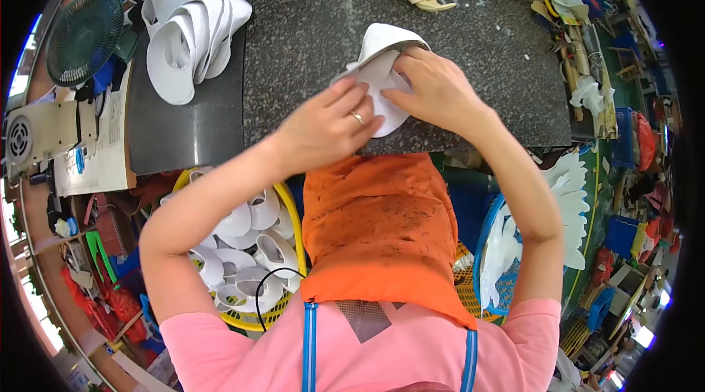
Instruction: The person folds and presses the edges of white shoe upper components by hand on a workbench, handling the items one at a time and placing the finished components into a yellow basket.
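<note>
Both hands close together, left hand (327,124) and right hand (433,87), fingers curled, forearms angled inward

Pink short-sleeved shirt (220,351) worn; sleeves ended above elbows, forearms left bare. Orange apron (382,230) laid over lap, directly above pink shirt in picture; dark grimy smudges seen across its middle. Two blue straps (309,348) run down shirt front, just below apron's lower edge, one at each side. Grey mesh patch (365,317) seen between straps. Ring (357,117) worn on finger of left hand (327,128), above apron. Right hand (433,91) bare, no ring made out.
</note>
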`<state>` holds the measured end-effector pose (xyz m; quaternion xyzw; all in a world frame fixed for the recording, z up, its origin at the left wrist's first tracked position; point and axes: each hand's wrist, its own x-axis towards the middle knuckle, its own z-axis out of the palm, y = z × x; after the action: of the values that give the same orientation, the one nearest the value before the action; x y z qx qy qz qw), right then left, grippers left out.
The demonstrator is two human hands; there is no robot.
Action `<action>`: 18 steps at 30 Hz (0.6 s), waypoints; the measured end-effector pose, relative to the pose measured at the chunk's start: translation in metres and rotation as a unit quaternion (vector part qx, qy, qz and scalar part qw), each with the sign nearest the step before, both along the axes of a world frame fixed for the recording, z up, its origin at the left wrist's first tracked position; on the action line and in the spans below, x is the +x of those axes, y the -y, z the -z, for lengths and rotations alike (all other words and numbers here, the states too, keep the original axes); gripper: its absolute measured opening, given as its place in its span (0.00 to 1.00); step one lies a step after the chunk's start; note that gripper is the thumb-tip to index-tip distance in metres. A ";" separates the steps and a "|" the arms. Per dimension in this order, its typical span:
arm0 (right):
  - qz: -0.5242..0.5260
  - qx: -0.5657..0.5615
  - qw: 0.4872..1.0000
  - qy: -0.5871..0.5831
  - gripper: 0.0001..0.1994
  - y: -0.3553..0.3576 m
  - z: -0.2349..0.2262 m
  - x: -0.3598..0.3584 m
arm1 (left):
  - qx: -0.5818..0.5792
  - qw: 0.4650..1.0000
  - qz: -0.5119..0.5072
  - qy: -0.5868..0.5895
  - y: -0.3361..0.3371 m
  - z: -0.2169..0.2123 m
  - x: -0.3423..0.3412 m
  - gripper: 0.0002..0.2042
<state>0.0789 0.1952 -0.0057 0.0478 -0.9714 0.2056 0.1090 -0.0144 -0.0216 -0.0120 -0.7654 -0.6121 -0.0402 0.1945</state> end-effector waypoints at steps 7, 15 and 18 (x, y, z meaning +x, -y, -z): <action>0.064 -0.276 0.946 0.157 0.15 0.006 -0.010 -0.001 | 0.042 0.992 -0.089 0.073 0.000 0.018 0.038 0.19; -0.077 -0.097 0.985 -0.120 0.14 0.025 0.021 0.045 | 0.033 0.985 -0.104 0.134 0.008 0.020 0.042 0.15; -0.063 -0.061 0.985 -0.151 0.16 0.030 0.026 0.048 | 0.046 0.977 -0.112 0.175 0.008 0.018 0.040 0.15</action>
<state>0.1273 0.1651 -0.0313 0.1322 -0.9245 0.2614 0.2439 0.0251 -0.0301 -0.0296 -0.6636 -0.7157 -0.1799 0.1229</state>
